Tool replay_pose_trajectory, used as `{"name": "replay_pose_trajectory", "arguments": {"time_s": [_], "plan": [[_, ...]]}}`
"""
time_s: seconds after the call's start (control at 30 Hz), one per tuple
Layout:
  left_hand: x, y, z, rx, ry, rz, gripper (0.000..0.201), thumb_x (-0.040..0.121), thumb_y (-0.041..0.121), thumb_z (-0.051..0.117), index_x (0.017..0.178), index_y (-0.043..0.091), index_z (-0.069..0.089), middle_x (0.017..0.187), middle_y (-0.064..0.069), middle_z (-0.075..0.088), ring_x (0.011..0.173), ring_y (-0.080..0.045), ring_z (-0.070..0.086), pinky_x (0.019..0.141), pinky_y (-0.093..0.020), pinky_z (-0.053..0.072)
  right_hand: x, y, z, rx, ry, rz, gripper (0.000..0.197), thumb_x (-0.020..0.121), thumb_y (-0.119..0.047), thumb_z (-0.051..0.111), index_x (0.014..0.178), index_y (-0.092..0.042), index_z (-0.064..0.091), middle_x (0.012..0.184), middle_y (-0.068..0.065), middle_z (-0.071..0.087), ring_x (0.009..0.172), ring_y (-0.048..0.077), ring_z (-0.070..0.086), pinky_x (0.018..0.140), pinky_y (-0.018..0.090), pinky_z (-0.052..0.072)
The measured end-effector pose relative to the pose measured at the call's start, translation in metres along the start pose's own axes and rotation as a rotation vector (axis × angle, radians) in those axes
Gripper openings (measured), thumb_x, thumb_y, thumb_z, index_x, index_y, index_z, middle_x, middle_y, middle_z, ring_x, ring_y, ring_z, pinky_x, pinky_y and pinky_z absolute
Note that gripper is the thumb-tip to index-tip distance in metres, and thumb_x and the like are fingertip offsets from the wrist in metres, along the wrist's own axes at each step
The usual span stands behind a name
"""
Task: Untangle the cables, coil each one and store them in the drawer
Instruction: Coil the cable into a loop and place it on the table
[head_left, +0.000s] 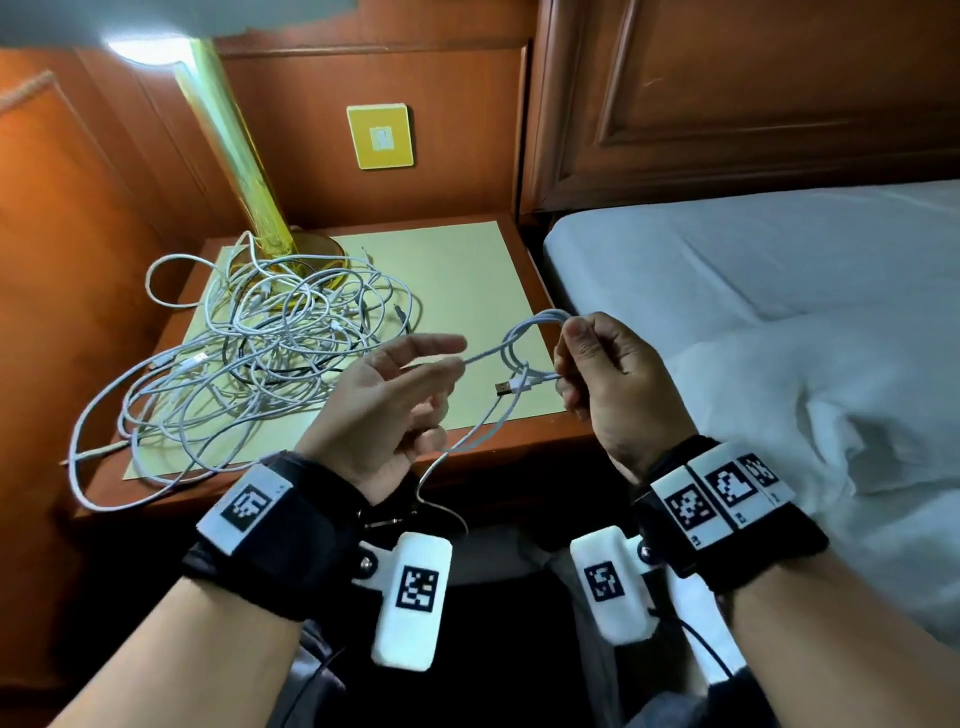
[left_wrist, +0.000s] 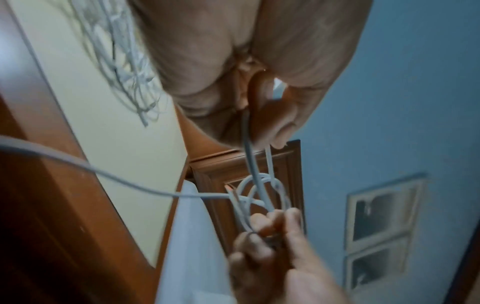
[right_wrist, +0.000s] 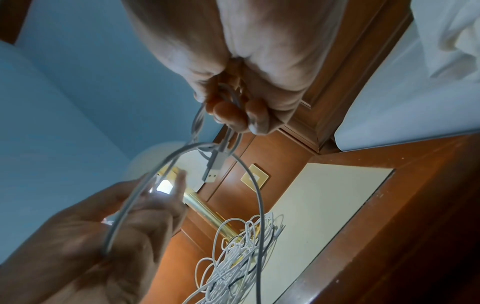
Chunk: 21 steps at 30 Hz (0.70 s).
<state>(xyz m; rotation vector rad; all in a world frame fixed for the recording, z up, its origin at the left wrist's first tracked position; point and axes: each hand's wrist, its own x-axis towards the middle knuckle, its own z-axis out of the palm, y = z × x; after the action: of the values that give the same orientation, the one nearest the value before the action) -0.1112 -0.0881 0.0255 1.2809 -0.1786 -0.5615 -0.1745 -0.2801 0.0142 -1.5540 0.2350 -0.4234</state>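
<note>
A tangled pile of white cables (head_left: 249, 353) with one black strand lies on the nightstand (head_left: 524, 439), left of both hands. My right hand (head_left: 569, 364) grips a small coil of white cable (head_left: 524, 332) above the nightstand's front right corner, and its USB plug (head_left: 509, 388) sticks out to the left. My left hand (head_left: 441, 364) pinches the same cable's free run, which drops past the nightstand's front edge. In the wrist views, the left hand (left_wrist: 259, 127) holds the strand and the right hand (right_wrist: 233, 115) clamps the loops. No drawer is in view.
A gold lamp (head_left: 244, 171) stands at the back left of the nightstand, its base under the pile. A yellow wall switch (head_left: 380, 136) sits on the wood panel behind. The bed (head_left: 753, 260) with white sheets lies to the right.
</note>
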Motion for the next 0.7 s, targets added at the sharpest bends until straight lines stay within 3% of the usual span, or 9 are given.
{"name": "replay_pose_trajectory", "arguments": {"time_s": [0.1,0.2,0.3,0.37,0.43,0.5,0.6,0.63,0.7], "plan": [[0.002,-0.007,-0.002,0.379,0.004,0.029,0.015,0.085,0.012,0.076,0.085,0.006,0.062,0.057,0.0,0.045,0.044,-0.01,0.038,0.05,-0.03,0.048,-0.002,0.003,0.002,-0.061,-0.006,-0.021,0.028,0.104,-0.029,0.048,0.081,-0.017,0.058,0.071,0.002,0.05,0.057,0.013,0.043,0.048,0.018,0.038],[0.005,-0.01,-0.001,0.206,-0.012,0.075,0.016,0.078,0.006,0.074,0.075,0.009,0.059,0.054,0.002,0.045,0.048,-0.009,0.042,0.071,-0.035,0.057,0.0,-0.002,0.002,0.003,0.056,-0.014,0.029,0.104,-0.028,0.048,0.079,-0.017,0.057,0.074,0.006,0.05,0.055,0.011,0.043,0.047,0.018,0.037],[0.002,-0.002,0.001,-0.077,-0.049,0.051,0.012,0.082,-0.003,0.068,0.082,0.009,0.065,0.057,0.001,0.039,0.045,-0.007,0.032,0.044,-0.022,0.043,0.0,-0.008,-0.003,0.043,0.084,-0.051,0.03,0.104,-0.03,0.048,0.079,-0.016,0.057,0.075,0.009,0.052,0.054,0.012,0.044,0.047,0.02,0.037],[0.004,-0.004,-0.003,0.169,0.035,0.07,0.014,0.086,-0.004,0.066,0.082,0.01,0.065,0.059,0.0,0.04,0.044,-0.009,0.03,0.041,-0.018,0.031,-0.002,-0.007,-0.003,0.006,0.066,-0.084,0.031,0.104,-0.029,0.047,0.079,-0.015,0.056,0.074,0.009,0.052,0.055,0.014,0.042,0.048,0.022,0.036],[0.008,-0.01,-0.011,0.711,0.187,0.14,0.015,0.087,0.003,0.065,0.079,0.015,0.067,0.056,0.002,0.048,0.045,-0.012,0.037,0.048,-0.023,0.034,-0.005,-0.005,0.0,-0.056,0.058,-0.114,0.03,0.104,-0.028,0.047,0.079,-0.015,0.056,0.071,0.008,0.052,0.055,0.015,0.042,0.048,0.022,0.036],[0.011,-0.012,-0.014,0.879,0.324,0.167,0.01,0.087,0.01,0.066,0.08,0.017,0.067,0.058,0.002,0.053,0.049,-0.014,0.045,0.054,-0.031,0.042,-0.006,-0.003,0.003,-0.111,0.063,-0.145,0.03,0.104,-0.03,0.048,0.079,-0.016,0.056,0.069,0.005,0.053,0.055,0.017,0.042,0.048,0.022,0.036],[0.013,-0.008,-0.013,0.103,0.248,0.071,0.013,0.088,0.002,0.068,0.082,0.011,0.06,0.061,0.0,0.051,0.049,-0.013,0.045,0.066,-0.037,0.057,-0.003,-0.004,0.001,-0.112,0.104,-0.162,0.031,0.104,-0.031,0.047,0.078,-0.017,0.055,0.066,0.001,0.052,0.053,0.014,0.042,0.047,0.02,0.035],[0.012,-0.004,-0.012,-0.142,0.172,0.03,0.012,0.084,0.001,0.067,0.083,0.011,0.059,0.06,0.002,0.05,0.049,-0.011,0.042,0.061,-0.03,0.056,-0.002,-0.005,-0.001,-0.105,0.123,-0.166,0.031,0.104,-0.03,0.047,0.077,-0.018,0.055,0.067,0.002,0.052,0.053,0.013,0.042,0.047,0.02,0.036],[0.009,0.001,-0.01,-0.26,0.1,-0.027,0.014,0.078,0.004,0.065,0.084,0.015,0.059,0.059,0.005,0.047,0.047,-0.007,0.038,0.042,-0.015,0.039,0.0,-0.006,-0.006,-0.128,0.146,-0.174,0.031,0.105,-0.031,0.047,0.077,-0.02,0.055,0.07,0.004,0.054,0.054,0.014,0.044,0.047,0.018,0.036]]}}
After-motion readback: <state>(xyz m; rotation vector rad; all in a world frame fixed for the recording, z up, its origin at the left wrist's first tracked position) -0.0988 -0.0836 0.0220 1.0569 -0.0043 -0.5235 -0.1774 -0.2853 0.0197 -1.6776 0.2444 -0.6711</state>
